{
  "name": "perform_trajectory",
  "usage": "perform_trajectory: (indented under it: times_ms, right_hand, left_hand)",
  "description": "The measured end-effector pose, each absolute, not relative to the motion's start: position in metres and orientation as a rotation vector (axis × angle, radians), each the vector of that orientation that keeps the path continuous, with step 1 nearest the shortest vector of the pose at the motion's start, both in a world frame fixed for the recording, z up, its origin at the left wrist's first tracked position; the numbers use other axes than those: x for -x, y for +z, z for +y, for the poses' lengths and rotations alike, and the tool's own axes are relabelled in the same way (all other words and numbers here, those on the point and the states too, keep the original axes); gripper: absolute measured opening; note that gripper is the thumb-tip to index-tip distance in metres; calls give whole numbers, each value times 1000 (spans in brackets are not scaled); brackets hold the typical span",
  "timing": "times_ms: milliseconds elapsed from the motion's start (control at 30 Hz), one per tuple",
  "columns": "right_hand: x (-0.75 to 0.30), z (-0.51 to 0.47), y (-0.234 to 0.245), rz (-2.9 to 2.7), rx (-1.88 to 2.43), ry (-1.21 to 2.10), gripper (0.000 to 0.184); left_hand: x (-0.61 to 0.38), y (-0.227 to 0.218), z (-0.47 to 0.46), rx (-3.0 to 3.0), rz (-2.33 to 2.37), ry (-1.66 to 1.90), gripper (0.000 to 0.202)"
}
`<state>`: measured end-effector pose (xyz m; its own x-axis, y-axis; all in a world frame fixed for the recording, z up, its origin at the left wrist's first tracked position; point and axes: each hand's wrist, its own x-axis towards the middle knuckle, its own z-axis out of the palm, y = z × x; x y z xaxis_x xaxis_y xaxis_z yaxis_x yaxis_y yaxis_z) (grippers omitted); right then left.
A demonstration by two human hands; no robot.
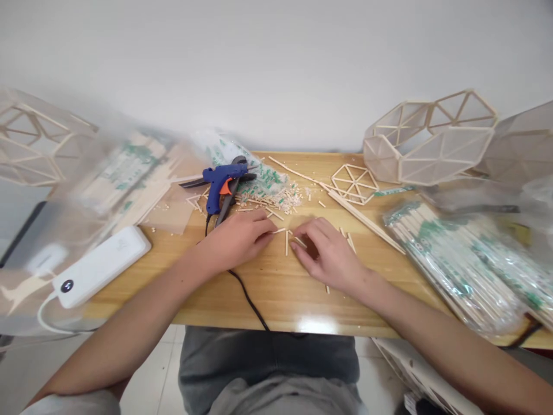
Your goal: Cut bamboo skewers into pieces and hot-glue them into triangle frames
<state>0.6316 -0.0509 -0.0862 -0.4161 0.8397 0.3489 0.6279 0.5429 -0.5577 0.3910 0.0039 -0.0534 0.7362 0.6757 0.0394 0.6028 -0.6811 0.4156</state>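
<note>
My left hand [242,237] rests on the wooden table [276,294], fingertips pinched on a short wooden stick [280,231]. My right hand [326,251] lies just to the right, fingertips touching another short stick [299,242]. A third short stick [286,243] lies upright between the two hands. More short sticks are scattered around the right hand.
A blue glue gun [222,183] with a black cord sits behind the left hand beside pliers and stick offcuts [283,200]. A white power bank [101,265] lies left. Packs of wooden sticks [453,259] lie right. Stick-frame polyhedra [432,138] and a flat hexagon frame [354,183] stand at the back.
</note>
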Motion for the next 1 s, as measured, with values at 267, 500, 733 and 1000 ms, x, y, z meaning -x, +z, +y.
perform_trajectory:
  times_ms: [267, 500, 733, 1000]
  right_hand:
    - [-635, -49, -86, -2234, 1083, 475, 9]
    - [-635, -50, -87, -2259, 1075, 449, 12]
    - [-627, -59, -77, -2403, 1069, 282, 21]
    - [-628, -57, -77, -2428, 1018, 352, 16]
  left_hand:
    - [-393, -54, 4, -2521, 989, 206, 19]
    - [-395, -54, 1, -2529, 1015, 173, 19]
    - [-397, -56, 1, -2499, 995, 195, 16]
    - [-400, -60, -1, -2468, 996, 236, 16]
